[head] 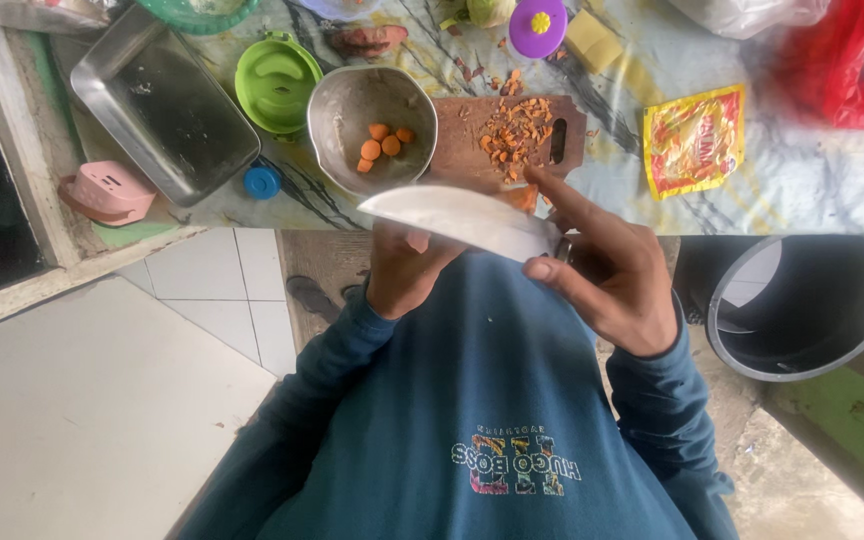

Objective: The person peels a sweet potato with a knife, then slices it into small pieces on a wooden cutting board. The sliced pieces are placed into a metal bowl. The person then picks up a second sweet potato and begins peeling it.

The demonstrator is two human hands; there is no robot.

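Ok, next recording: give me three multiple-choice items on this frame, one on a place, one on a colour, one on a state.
1. Where are the round carrot slices?
A. on the cutting board
B. in the metal bowl
C. in the metal tray

2. What colour is the lid just left of the bowl?
A. green
B. red
C. black

3. What is the right hand doing?
A. lying flat on the table
B. reaching into the black pot
C. gripping a broad knife

Answers:
1 B: the carrot slices lie on the bottom of the metal bowl.
2 A: the lid beside the bowl is bright green.
3 C: the right hand is closed at the handle end of the knife, with the pale blade held across in front of the chest.
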